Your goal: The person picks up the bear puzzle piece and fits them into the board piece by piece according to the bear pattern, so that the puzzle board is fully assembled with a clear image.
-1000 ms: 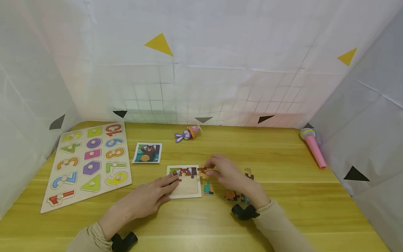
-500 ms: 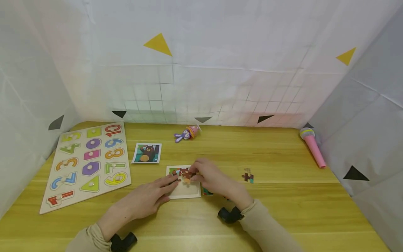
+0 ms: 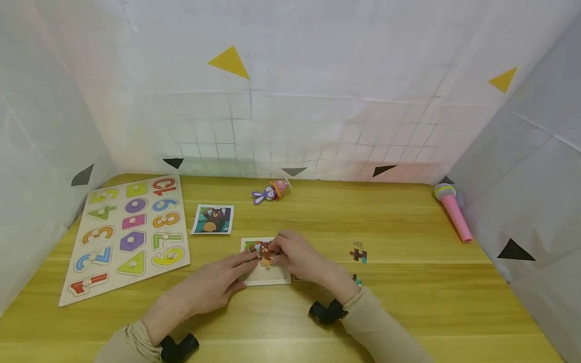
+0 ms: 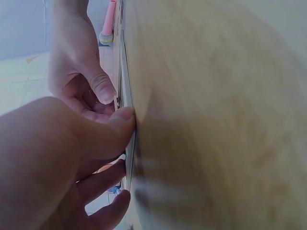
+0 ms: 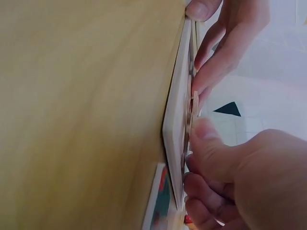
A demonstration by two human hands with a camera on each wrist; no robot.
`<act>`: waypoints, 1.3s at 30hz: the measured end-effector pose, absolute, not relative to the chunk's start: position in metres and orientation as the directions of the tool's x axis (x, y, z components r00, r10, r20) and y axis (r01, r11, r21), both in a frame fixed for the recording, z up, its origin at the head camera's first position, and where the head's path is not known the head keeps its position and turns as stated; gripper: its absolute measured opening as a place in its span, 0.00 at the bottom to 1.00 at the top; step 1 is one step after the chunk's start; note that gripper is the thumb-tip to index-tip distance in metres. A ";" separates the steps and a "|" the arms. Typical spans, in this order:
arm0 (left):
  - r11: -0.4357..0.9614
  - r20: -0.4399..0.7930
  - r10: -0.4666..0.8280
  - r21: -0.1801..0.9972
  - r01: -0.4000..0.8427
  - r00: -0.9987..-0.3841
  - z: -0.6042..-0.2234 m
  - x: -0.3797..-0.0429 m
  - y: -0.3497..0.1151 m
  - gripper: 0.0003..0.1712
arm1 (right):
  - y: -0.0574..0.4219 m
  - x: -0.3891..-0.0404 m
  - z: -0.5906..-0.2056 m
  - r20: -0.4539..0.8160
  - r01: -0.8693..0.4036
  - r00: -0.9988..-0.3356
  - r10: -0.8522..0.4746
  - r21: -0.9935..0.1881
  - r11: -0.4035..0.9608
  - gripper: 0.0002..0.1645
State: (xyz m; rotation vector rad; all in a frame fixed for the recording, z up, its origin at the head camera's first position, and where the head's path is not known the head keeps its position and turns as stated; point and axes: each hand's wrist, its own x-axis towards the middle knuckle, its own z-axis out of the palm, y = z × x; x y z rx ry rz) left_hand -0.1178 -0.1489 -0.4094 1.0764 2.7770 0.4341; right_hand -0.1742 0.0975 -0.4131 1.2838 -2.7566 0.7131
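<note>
A small pale puzzle tray (image 3: 268, 278) lies on the table with bear-picture pieces along its far side. My left hand (image 3: 204, 287) rests on the tray's left side, fingers nearly straight over the pieces; in the left wrist view its thumb touches the tray edge (image 4: 125, 81). Between thumb and fingers, my right hand (image 3: 301, 259) pinches a brown-and-orange jigsaw piece (image 3: 266, 259) over the tray, below the bear's head. Seen from the right wrist, that piece (image 5: 194, 108) sits slightly raised above the tray. Whether it interlocks with its neighbours is hard to tell.
Loose jigsaw pieces (image 3: 358, 255) lie right of the tray, some partly hidden by my right arm. A bear picture card (image 3: 212, 220) and a number-and-shape board (image 3: 131, 237) are at left. Further off are a purple bunny toy (image 3: 271, 191) and a pink toy microphone (image 3: 454, 214).
My right hand has carried the brown-and-orange jigsaw piece leftward from beside the tray to a spot over it, then shifted slightly further left. My left hand has stayed in place.
</note>
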 end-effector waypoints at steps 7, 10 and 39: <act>0.702 -0.013 0.677 0.314 0.639 -0.736 -0.410 -0.118 -0.148 0.29 | 0.096 -0.175 -0.416 0.196 -0.733 -0.658 -0.727 -0.387 0.559 0.10; 0.700 -0.015 0.680 0.311 0.643 -0.733 -0.410 -0.118 -0.148 0.29 | 0.096 -0.175 -0.417 0.199 -0.733 -0.659 -0.726 -0.389 0.558 0.10; 0.684 0.005 0.701 0.282 0.673 -0.713 -0.410 -0.118 -0.145 0.29 | 0.096 -0.174 -0.414 0.201 -0.678 -0.705 -0.680 -0.471 0.564 0.08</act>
